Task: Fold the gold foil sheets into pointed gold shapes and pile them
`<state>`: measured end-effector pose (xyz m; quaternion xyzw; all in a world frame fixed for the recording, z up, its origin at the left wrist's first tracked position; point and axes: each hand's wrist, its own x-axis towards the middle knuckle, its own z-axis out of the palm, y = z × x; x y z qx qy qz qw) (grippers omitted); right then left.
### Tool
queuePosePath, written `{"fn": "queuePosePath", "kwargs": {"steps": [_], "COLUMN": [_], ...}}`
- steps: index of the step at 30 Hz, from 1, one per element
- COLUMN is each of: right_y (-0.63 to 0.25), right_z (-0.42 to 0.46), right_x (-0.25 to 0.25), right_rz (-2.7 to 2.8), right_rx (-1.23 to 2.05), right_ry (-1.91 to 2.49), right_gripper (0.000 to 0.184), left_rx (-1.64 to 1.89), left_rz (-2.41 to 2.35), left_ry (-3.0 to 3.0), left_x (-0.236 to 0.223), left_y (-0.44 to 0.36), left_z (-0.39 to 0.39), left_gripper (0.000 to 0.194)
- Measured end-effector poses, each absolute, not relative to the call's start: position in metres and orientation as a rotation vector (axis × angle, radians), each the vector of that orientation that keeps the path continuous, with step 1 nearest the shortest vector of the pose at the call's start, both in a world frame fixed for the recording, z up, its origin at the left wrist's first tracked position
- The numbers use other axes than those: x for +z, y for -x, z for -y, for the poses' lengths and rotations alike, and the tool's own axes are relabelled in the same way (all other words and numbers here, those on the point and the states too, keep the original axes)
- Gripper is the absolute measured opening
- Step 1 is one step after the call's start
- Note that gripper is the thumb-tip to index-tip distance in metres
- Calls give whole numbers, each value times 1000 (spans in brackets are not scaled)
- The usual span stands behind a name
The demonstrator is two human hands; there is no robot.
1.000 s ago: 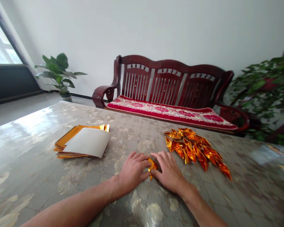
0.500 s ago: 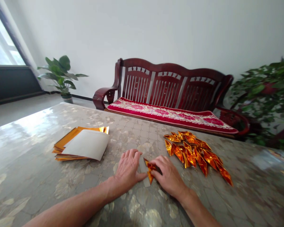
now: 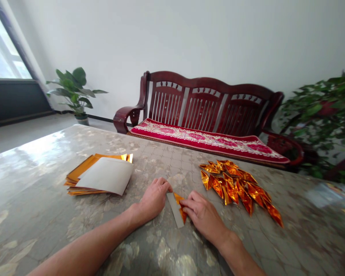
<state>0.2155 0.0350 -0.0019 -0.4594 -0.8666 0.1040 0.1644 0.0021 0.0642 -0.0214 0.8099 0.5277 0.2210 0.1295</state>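
Between my hands lies a partly folded sheet of foil paper (image 3: 175,210), a pale strip along its left side and shiny gold-orange folds on its right. My left hand (image 3: 156,196) is closed, its fingertips at the paper's far top corner; the thumb is mostly hidden. From the right, my right hand (image 3: 203,211) closes on the gold folded edge with its fingers bent together. Beyond it are several folded gold foil pieces (image 3: 236,186), pointed at the ends and grouped on the table.
A stack of gold paper sheets (image 3: 84,167), topped by a pale sheet (image 3: 107,176), lies at left on the patterned table (image 3: 97,218). Clear plastic packaging (image 3: 330,195) is at far right. Behind stand a wooden bench (image 3: 202,101) and potted plants (image 3: 74,90).
My left hand has drawn its thumb back from the pale strip and curled its fingers at the top corner. More of the strip now shows. My right hand has shifted slightly on the gold edge.
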Motion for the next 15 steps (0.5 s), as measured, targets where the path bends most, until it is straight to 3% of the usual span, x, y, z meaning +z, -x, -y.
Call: {"fn": "queuePosePath", "kwargs": {"steps": [10,14,15], "right_y": [-220,-211,-208], "right_z": [-43,-27,-22], "right_x": [6,14,15], "right_rz": [2476,2517,2514], "right_rx": [516,436,400], "right_ry": [1226,1384,1427], "right_gripper": [29,14,24], "left_rx": [569,553,548], "left_rz": [-1064,-1044,-1037], "left_ry": [-2562,-2610,-2621], "left_x": [-11,-13,-14], "left_y": [17,18,18], "left_z": [-74,-77,-77], "left_gripper": [48,47,48]}}
